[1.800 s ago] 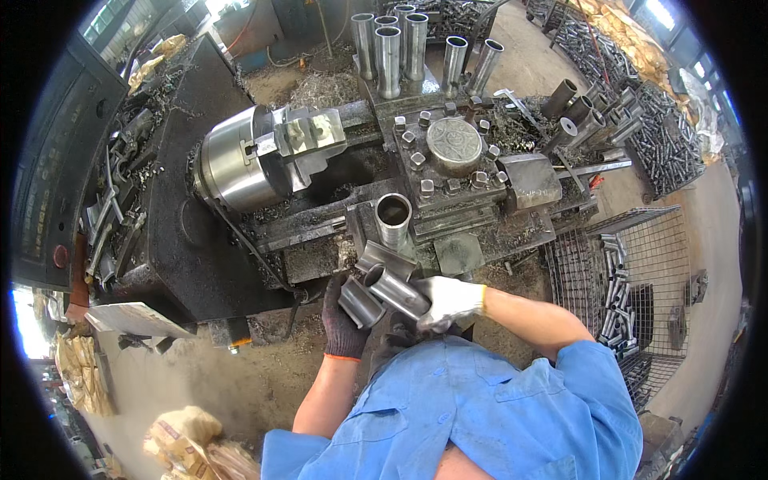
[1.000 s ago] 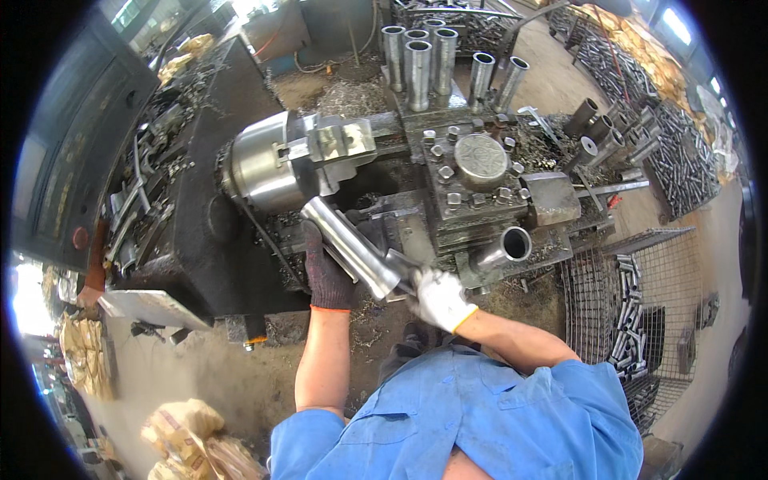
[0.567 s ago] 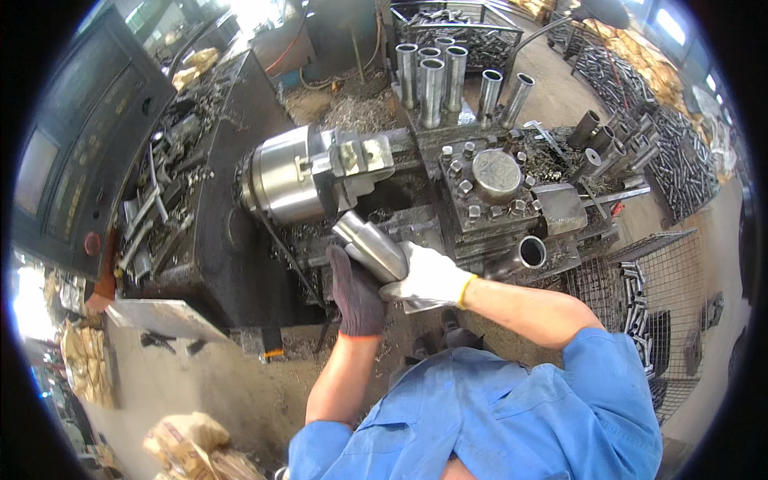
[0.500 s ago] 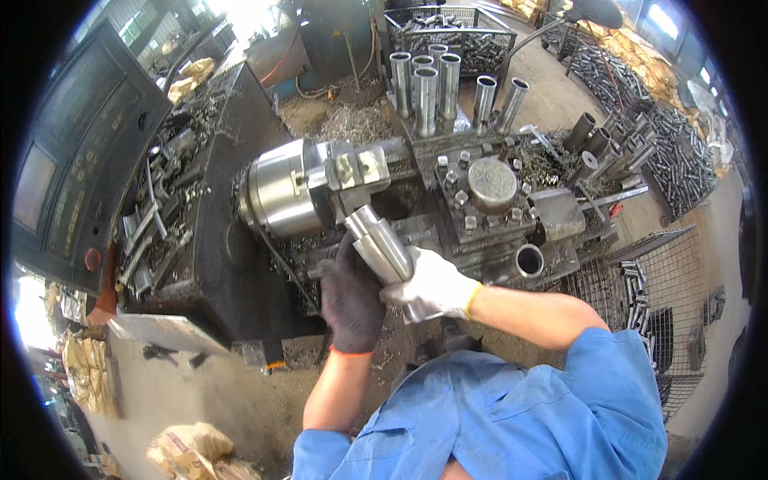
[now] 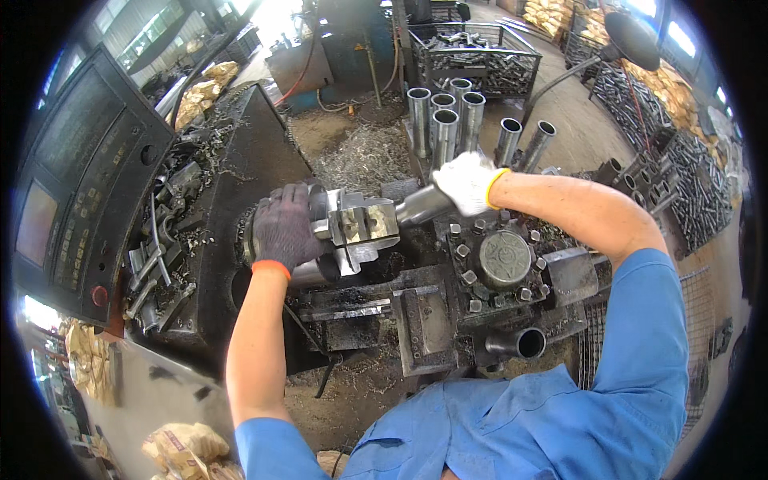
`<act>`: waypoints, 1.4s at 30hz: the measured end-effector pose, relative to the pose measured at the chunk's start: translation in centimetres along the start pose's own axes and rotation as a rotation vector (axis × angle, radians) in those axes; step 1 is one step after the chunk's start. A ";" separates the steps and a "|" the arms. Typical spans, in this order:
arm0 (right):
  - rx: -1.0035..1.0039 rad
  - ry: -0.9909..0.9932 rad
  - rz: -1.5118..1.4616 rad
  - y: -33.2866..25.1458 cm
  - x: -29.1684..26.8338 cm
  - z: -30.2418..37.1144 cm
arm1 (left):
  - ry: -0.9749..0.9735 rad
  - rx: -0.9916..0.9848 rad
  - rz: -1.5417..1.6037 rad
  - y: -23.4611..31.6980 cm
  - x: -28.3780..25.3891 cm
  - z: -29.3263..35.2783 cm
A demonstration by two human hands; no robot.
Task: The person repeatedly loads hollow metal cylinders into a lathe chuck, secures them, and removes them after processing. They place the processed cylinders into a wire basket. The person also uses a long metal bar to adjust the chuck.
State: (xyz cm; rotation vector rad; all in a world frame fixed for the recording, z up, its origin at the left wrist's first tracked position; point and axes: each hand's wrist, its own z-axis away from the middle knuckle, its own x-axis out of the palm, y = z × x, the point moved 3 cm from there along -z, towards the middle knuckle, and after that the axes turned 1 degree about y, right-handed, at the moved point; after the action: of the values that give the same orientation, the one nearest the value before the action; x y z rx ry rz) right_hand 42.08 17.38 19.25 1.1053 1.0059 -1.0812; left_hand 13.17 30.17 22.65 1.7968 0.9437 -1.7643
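My right hand (image 5: 466, 184), in a white glove, is closed round the far end of a shiny metal tube (image 5: 422, 206). The tube lies tilted, its left end at the steel jaws (image 5: 364, 225) of a lathe chuck (image 5: 316, 274); whether it is seated between them I cannot tell. My left hand (image 5: 285, 227), in a dark glove with an orange cuff, lies flat over the chuck's body and covers much of it. Just right of the jaws stands a round-topped tool post (image 5: 504, 258) ringed with bolts.
Several tubes (image 5: 445, 134) stand upright behind the tool post. Another short tube (image 5: 516, 344) lies on the carriage's near side. A control panel (image 5: 88, 184) rises at the left. Metal scraps (image 5: 164, 248) cover the ledge beside it. A wire bin (image 5: 480, 60) of parts stands far back.
The tube has gone from in front of the chuck up and away to the jaws' right side, with my right hand on it. My left hand has left the tube and moved onto the chuck.
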 end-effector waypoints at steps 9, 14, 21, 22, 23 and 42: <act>-0.087 -0.281 -0.319 -0.9 5.6 -4.6 | 0.690 0.090 0.373 2.4 3.9 11.8; -0.137 -0.194 -0.417 -1.2 5.2 -4.2 | 0.204 -0.571 1.571 4.5 18.2 25.2; -0.280 -0.025 -0.554 -1.7 4.4 -4.4 | 0.803 -1.423 1.878 -2.6 31.3 37.0; -0.209 -0.063 -0.509 -1.6 4.6 -4.6 | 0.757 -1.420 1.937 -3.8 32.4 38.1; -0.220 -0.078 -0.524 -1.7 4.7 -4.9 | 0.820 -1.398 1.947 -5.3 32.6 39.5; 0.191 0.448 -0.946 -0.7 -3.6 9.4 | 0.665 -1.150 2.185 -14.0 34.7 46.1</act>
State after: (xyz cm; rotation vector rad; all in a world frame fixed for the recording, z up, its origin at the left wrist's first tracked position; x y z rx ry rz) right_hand 41.43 8.58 24.21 1.0503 1.9181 -1.7367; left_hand -30.22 11.38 -13.31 1.1445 -0.2228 0.6666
